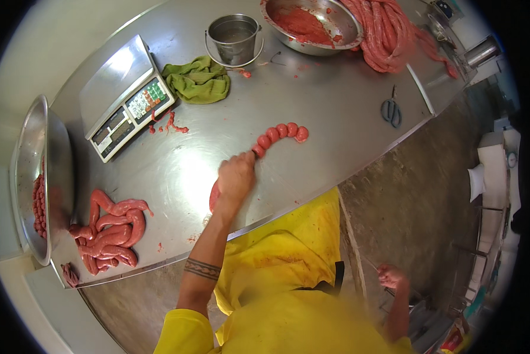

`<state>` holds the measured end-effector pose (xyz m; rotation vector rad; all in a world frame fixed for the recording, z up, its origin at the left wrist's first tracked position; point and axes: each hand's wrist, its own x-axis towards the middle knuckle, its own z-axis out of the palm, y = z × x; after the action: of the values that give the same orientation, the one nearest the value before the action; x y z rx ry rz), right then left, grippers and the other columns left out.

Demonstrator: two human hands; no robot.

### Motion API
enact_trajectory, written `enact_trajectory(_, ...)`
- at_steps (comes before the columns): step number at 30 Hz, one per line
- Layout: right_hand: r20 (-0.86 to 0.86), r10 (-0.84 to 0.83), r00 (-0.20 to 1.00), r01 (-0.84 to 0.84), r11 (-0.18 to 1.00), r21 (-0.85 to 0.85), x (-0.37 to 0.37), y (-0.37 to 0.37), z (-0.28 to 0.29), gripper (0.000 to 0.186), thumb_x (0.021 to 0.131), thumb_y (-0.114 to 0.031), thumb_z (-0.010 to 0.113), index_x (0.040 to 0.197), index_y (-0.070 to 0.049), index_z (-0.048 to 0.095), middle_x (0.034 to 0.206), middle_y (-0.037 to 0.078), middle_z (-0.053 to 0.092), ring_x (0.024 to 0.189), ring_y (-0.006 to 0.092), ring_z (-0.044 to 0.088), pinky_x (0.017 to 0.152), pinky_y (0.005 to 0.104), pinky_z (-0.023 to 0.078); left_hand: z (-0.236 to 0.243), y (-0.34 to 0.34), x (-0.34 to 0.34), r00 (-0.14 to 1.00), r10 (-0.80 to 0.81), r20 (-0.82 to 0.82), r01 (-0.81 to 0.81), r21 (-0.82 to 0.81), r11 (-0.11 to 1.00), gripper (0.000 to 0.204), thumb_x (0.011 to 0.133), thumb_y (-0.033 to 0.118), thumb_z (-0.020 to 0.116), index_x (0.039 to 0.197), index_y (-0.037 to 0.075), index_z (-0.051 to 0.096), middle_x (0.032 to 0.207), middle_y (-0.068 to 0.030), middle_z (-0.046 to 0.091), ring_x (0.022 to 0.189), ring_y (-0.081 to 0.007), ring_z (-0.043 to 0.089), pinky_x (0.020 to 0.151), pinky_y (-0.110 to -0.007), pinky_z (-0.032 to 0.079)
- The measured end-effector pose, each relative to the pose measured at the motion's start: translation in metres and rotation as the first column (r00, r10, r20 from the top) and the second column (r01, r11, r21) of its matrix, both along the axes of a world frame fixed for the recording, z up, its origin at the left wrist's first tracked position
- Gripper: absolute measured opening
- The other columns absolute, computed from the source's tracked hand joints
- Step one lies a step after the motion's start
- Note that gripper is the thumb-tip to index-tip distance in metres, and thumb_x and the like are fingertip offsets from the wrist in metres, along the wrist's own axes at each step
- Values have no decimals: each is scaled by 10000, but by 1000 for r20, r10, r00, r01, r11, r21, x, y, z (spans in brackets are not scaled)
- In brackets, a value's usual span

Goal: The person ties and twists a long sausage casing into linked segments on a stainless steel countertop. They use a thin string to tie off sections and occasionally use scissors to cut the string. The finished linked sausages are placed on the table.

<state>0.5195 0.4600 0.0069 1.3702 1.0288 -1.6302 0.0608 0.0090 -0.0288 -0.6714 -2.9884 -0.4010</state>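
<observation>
- Left hand (pixel 235 177) has its fingers curled shut around a chain of small red sausage links (pixel 280 133); the links trail beyond the fingertips on the steel table (pixel 336 100)
- A hard tug could, I judge, split the soft casing just past the fingers
- Right hand (pixel 391 276) hangs below the table edge, fingers loosely curled, holding nothing, so the chain's far end lies unsupported and may smear or twist

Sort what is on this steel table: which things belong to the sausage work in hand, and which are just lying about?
In use:
- left hand, closed on the red linked sausage string
- pile of red finished sausages
- coil of unlinked red sausage
- steel bowl of red mince

Lying about:
- grey digital scale
- green cloth
- small steel pail
- dark-handled scissors
</observation>
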Motion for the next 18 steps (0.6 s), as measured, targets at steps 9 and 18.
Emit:
enact_trajectory(9,-545,89,834,270,795,543,-377,40,-7,710,867,-287,766,1506,-119,508,1351,84,640,794,151,623,563,282,478,17,-7,17,995,-87,40,79,171,982,151,970,234,631,894,104,616,832,-54,693,804,-256,674,707,-429,473)
enact_trajectory(18,-344,905,-250,-152,315,937,-343,-283,86,889,891,-137,705,1602,-1,188,1485,318,460,1467,469,321,1159,504,354,4,-5,13,997,18,70,-32,206,978,124,954,203,637,897,95,618,789,-82,699,777,-275,683,707,-428,480)
